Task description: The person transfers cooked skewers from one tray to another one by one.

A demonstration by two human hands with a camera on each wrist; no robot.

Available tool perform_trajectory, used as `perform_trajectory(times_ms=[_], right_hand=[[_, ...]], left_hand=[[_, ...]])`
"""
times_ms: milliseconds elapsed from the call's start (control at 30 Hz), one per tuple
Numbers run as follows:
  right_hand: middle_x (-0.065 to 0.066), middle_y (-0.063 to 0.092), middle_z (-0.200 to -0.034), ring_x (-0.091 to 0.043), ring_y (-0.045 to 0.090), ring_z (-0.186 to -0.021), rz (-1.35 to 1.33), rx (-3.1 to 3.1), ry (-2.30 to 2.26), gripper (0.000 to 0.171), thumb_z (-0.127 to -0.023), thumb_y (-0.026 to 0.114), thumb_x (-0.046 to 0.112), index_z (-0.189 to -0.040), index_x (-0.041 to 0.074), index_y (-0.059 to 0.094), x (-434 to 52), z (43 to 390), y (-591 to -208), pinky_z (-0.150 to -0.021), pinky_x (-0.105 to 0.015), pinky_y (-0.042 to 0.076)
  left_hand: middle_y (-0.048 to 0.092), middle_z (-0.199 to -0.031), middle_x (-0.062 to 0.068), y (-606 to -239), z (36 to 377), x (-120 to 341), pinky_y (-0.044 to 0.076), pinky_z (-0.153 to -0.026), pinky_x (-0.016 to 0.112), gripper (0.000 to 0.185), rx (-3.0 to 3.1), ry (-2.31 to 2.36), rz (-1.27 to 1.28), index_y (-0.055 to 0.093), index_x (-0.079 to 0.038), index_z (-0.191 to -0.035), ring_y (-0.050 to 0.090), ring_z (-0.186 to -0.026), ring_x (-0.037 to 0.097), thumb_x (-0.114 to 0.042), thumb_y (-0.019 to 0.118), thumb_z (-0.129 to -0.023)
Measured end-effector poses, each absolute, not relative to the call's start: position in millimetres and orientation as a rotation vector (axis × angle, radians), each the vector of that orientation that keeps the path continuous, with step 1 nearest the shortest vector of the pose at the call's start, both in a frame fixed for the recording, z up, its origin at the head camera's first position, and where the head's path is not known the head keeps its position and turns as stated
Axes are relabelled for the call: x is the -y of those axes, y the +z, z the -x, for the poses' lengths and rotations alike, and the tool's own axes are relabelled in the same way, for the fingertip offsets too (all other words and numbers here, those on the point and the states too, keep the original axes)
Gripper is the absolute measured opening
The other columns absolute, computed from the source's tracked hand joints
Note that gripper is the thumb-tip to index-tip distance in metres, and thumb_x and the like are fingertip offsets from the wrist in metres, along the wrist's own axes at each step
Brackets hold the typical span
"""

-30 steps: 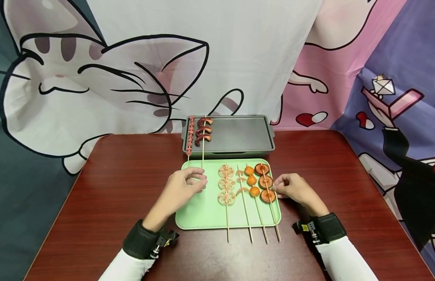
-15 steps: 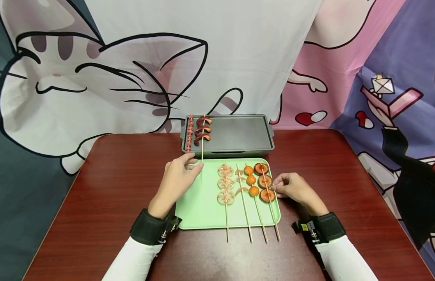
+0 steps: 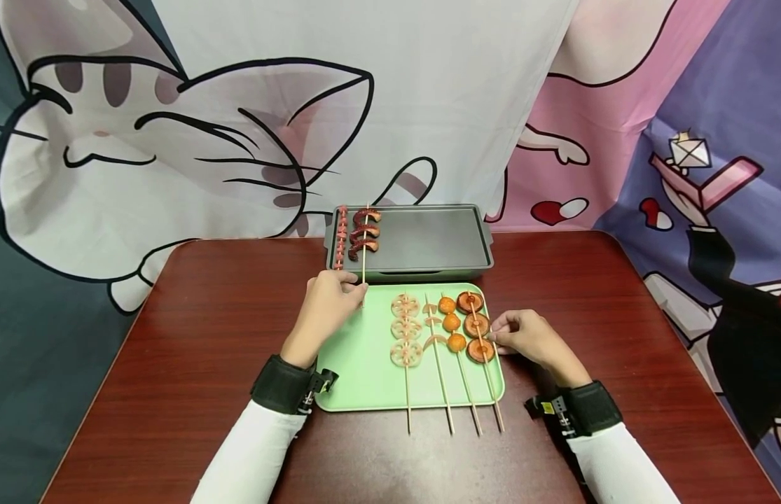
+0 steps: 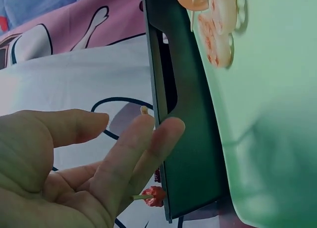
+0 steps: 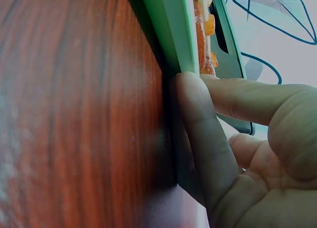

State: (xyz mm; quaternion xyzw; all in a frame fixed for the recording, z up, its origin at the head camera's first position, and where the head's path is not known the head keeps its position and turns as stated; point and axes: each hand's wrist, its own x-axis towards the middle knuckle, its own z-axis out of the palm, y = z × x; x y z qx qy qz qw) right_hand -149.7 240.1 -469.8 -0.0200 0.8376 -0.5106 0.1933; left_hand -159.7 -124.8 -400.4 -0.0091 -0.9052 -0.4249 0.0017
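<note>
Two hands on the bench [image 3: 176, 336], largest thing first: dark red bench, then grey grill pan [image 3: 428, 241] beyond the fingers, then green tray [image 3: 365, 371] between the wrists. Left hand [image 3: 330, 304] has moved forward from the tray's near-left area a second ago to the tray's far-left corner; its fingers [image 3: 352, 278] now sit at the handle end of the sausage skewer [image 3: 364, 241], which lies on the pan's left side beside a thinner red skewer [image 3: 342, 238]. Left fingers look lightly curved, nearly straight in the wrist view; cannot tell whether they actually pinch the stick or just touch it. Reads as a nudge or adjustment of a skewer already on the pan. Right hand [image 3: 531, 339] unchanged: fingers curled against the tray's right edge, next to the mushroom skewer [image 3: 477, 325], not gripping it. Lotus root skewer [image 3: 406, 329] and two others lie between the hands.
</note>
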Motion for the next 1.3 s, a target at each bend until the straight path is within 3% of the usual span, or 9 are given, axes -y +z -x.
perform_trajectory(times_ms=[133,367,567,767,1000,1300], right_hand=[[-0.008,0.07,-0.084,-0.01,0.068,-0.072,0.051,-2.356,-1.429,0.015,-0.094,0.072,0.003,-0.1,-0.01,0.067,-240,149,-469,-0.067,-0.026,0.062],[-0.008,0.07,-0.083,-0.01,0.069,-0.071,0.054,-2.361,-1.421,0.015,-0.093,0.073,0.003,-0.099,-0.009,0.067,-240,148,-469,-0.066,-0.026,0.062],[-0.008,0.07,-0.083,-0.01,0.068,-0.071,0.054,-2.359,-1.43,0.015,-0.093,0.073,0.004,-0.099,-0.009,0.067,-239,148,-469,-0.066,-0.026,0.062],[-0.007,0.069,-0.082,-0.009,0.068,-0.071,0.065,-2.356,-1.436,0.014,-0.093,0.073,0.003,-0.098,-0.009,0.067,-238,149,-470,-0.066,-0.026,0.062],[-0.008,0.069,-0.082,-0.009,0.068,-0.071,0.065,-2.354,-1.441,0.013,-0.093,0.073,0.002,-0.098,-0.009,0.067,-238,149,-470,-0.066,-0.026,0.062],[-0.008,0.07,-0.083,-0.009,0.068,-0.071,0.05,-2.366,-1.43,0.014,-0.093,0.074,0.003,-0.098,-0.008,0.067,-239,149,-470,-0.066,-0.026,0.062]], left_hand=[[0.078,-0.08,0.007,-403,165,122,0.052,-0.059,0.029,0.028,2.863,-1.305,0.007,0.075,0.0,-0.117,0.07,-0.065,0.016,-0.02,0.072,-0.097],[0.08,-0.093,0.012,-407,172,118,0.057,-0.066,0.033,0.032,2.924,-1.246,-0.027,0.072,0.002,-0.121,0.075,-0.078,0.023,-0.016,0.075,-0.095],[0.079,-0.088,0.01,-409,176,115,0.055,-0.065,0.032,0.033,2.949,-1.248,-0.014,0.071,0.004,-0.122,0.073,-0.074,0.021,-0.011,0.076,-0.093],[0.079,-0.088,0.012,-409,178,118,0.056,-0.067,0.031,0.038,2.953,-1.423,-0.04,0.067,0.005,-0.127,0.076,-0.07,0.019,-0.009,0.076,-0.093],[0.078,-0.092,0.018,-407,182,123,0.056,-0.066,0.028,0.028,2.932,-1.634,-0.057,0.068,0.007,-0.116,0.078,-0.071,0.022,-0.006,0.075,-0.092],[0.076,-0.099,0.026,-408,184,125,0.062,-0.075,0.038,0.031,2.853,-1.901,-0.115,0.061,0.009,-0.123,0.078,-0.07,0.019,-0.001,0.071,-0.095]])
